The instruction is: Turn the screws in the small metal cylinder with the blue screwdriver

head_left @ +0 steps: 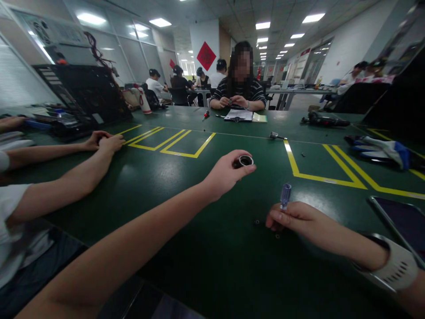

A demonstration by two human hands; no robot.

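Observation:
In the middle of the head view my left hand (229, 172) is closed round a short dark cylindrical part (246, 161) with a pale rim and a hollow top, held above the green table (212, 248). My right hand (292, 218), lower right, grips a screwdriver (285, 196); its clear purple handle sticks up above the fingers and its shaft is hidden. Close to the right fingertips lie two small dark ring-like pieces, one nut-like piece (256, 221) to the left and another small ring (277, 236) just below.
Yellow tape (195, 155) outlines areas on the table. A metal part (277, 136), a red-handled tool (206, 115) and gloves (388, 150) lie farther off. A phone (401, 223) rests at right. A co-worker's hands (108, 141) are at left; another person (237, 88) sits opposite behind a clipboard (239, 115).

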